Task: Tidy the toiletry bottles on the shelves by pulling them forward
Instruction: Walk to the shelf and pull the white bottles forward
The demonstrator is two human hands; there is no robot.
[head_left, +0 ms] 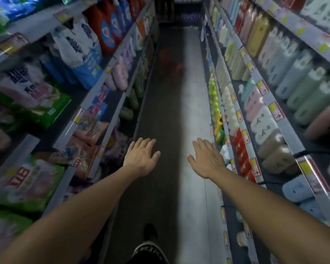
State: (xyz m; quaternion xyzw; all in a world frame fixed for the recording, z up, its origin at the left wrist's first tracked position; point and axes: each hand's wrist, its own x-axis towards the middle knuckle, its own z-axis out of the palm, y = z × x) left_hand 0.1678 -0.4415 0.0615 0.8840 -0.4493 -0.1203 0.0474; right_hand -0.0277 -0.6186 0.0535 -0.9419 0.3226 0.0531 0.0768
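i'm standing in a narrow shop aisle with both arms stretched out ahead of me over the floor (181,115). my left hand (141,157) is spread flat, palm down, fingers relaxed and holding nothing, just beside the left shelves (95,100), which carry detergent bags (32,96) and red jugs (103,25). my right hand (208,159) is also spread wide and holds nothing, fingers straight, close to the edge of the right shelves (238,119) but not touching anything i can make out. the toiletry bottles (293,73) stand in rows on those right shelves, pastel green, pink, cream and yellow, behind the price tags (275,111). my dark shoe (151,230) shows below, on the floor between my forearms.
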